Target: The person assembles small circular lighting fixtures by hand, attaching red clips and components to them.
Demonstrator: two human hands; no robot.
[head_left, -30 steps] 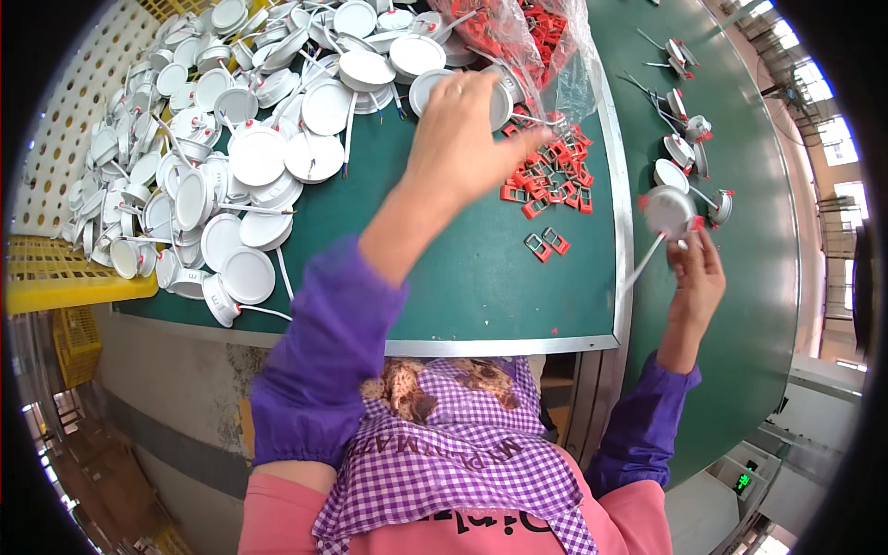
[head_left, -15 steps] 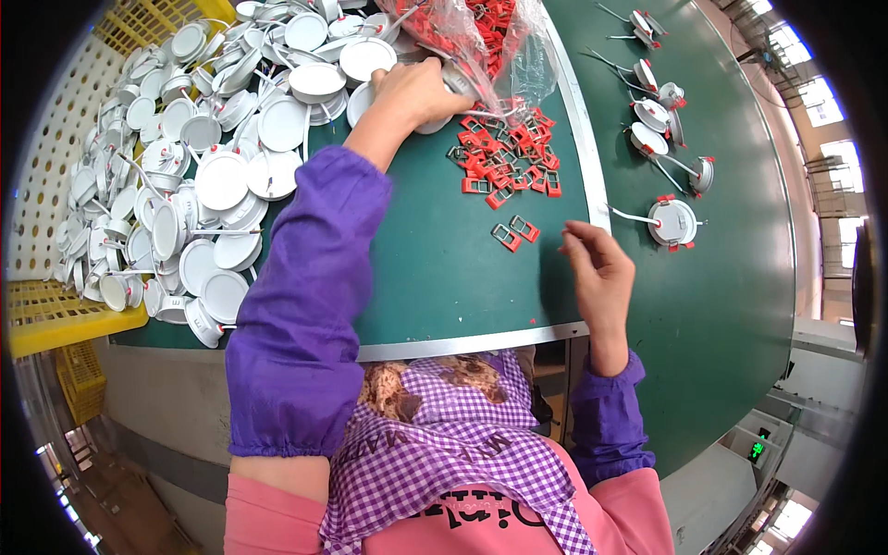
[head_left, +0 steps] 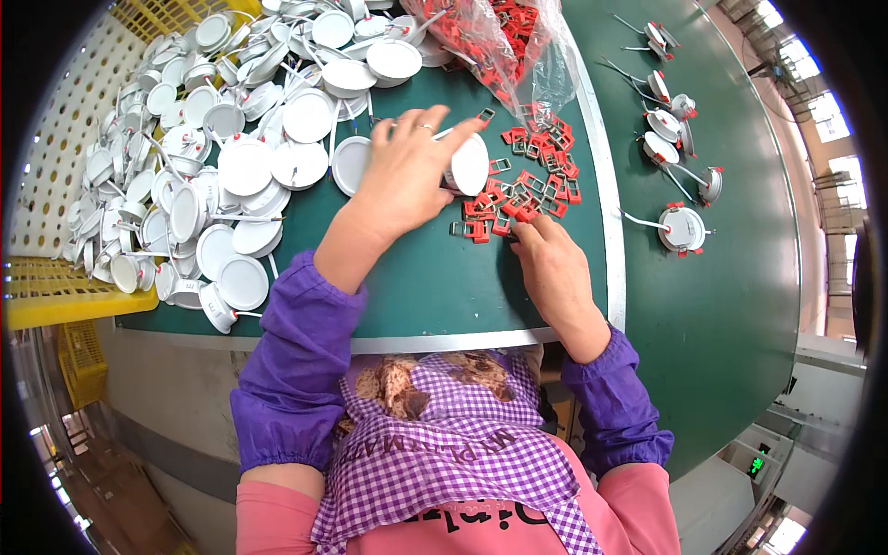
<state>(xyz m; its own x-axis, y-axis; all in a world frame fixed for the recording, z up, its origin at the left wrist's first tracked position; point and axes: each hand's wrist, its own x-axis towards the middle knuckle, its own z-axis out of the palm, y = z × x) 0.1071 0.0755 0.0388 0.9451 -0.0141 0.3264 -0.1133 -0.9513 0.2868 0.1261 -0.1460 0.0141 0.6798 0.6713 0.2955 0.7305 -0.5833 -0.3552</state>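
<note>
My left hand is curled around a white round downlight, its index finger above and its thumb below. A second white downlight lies on the table, partly covered by that hand. My right hand reaches the near edge of a loose pile of red clips with metal wire loops. Its fingers are drawn together there, and whatever lies between the fingertips is hidden. Several clips lie between the two hands, close to the held downlight.
A large heap of white downlights with short cables fills the left, against a yellow crate. A clear bag of red clips stands at the back. Right of a metal strip, downlights fitted with red clips stand in a row.
My left hand has come nearer from beside the bag with a downlight, and another downlight now lies apart from the heap. My right hand has moved left onto the clips, which have shifted nearer.
</note>
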